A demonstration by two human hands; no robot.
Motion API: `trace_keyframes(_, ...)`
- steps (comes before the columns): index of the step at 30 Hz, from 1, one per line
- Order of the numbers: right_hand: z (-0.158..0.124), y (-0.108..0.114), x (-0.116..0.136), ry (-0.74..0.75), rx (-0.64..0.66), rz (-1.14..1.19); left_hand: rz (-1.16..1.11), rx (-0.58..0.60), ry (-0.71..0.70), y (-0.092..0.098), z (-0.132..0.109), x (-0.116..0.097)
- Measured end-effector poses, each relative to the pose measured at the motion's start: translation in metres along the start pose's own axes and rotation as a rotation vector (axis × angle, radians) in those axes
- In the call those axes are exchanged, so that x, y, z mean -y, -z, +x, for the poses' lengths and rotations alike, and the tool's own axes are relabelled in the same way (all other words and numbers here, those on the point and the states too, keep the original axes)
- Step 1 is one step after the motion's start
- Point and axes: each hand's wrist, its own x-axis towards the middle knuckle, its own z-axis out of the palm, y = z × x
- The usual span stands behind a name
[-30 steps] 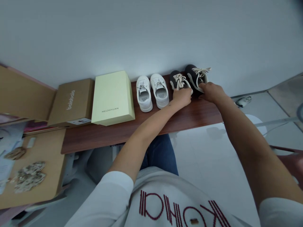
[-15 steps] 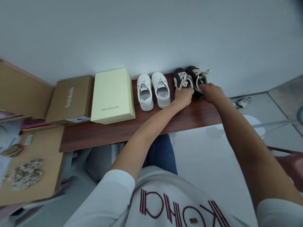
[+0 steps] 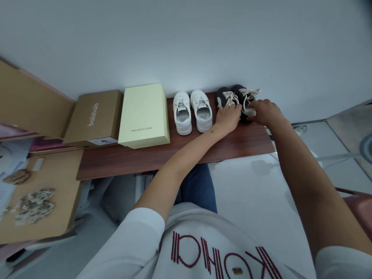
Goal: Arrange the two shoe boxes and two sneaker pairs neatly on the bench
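Two small dark shoes with cream laces stand side by side at the back right of a reddish wooden table [image 3: 162, 155], against the wall. My left hand [image 3: 228, 118] rests over the heel of the left dark shoe [image 3: 223, 97]. My right hand [image 3: 266, 111] covers the heel of the right dark shoe [image 3: 242, 96], fingers at its laces. The rear halves of both shoes are hidden under my hands. A pair of white sneakers [image 3: 192, 112] stands just to the left of them.
A pale yellow shoe box [image 3: 143, 115] and a brown cardboard box [image 3: 94, 118] lie left of the white sneakers. At far left a cardboard sheet [image 3: 43, 193] bears patterned scraps. Beyond the table's right end is white floor and a chair part [image 3: 360, 201].
The two dark shoes have been pushed back towards the wall and closer together. Both hands have followed them, and the view has shifted slightly.
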Motion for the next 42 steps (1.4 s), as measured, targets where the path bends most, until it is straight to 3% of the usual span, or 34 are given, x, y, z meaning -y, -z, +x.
trace_keyframes(9, -0.002, 0.026, 0.039, 0.045, -0.062, 0.063, 0.019, -0.016, 0.044, 0.028, -0.041, 0.015)
trace_keyframes(17, -0.008, 0.041, 0.108, 0.184, -0.060, 0.122, -0.001, -0.026, 0.128, 0.057, -0.110, 0.043)
trace_keyframes(21, -0.016, 0.046, 0.152, 0.281, -0.058, 0.227, -0.050, -0.010, 0.182, 0.063, -0.172, 0.065)
trace_keyframes(24, -0.031, 0.044, 0.187, 0.344, -0.090, 0.397, -0.154, -0.018, 0.242, 0.057, -0.236, 0.084)
trace_keyframes(27, -0.056, 0.031, 0.223, 0.380, -0.107, 0.646, -0.225, -0.053, 0.408, 0.044, -0.307, 0.110)
trace_keyframes(30, -0.083, 0.002, 0.261, 0.319, -0.036, 0.939, -0.277, -0.249, 0.624, 0.033, -0.367, 0.144)
trace_keyframes(32, -0.090, -0.020, 0.288, 0.196, 0.014, 1.134, -0.287, -0.408, 0.730, 0.031, -0.389, 0.171)
trace_keyframes(34, -0.084, -0.037, 0.316, 0.008, 0.013, 1.321, -0.294, -0.479, 0.794, 0.036, -0.392, 0.197)
trace_keyframes(37, -0.053, -0.045, 0.353, -0.242, -0.058, 1.509, -0.350, -0.455, 0.850, 0.046, -0.364, 0.228)
trace_keyframes(40, -0.020, -0.039, 0.375, -0.321, -0.100, 1.592, -0.444, -0.458, 0.866, 0.050, -0.328, 0.241)
trace_keyframes(42, -0.011, -0.036, 0.380, -0.314, -0.120, 1.644, -0.526, -0.529, 0.841, 0.050, -0.315, 0.239)
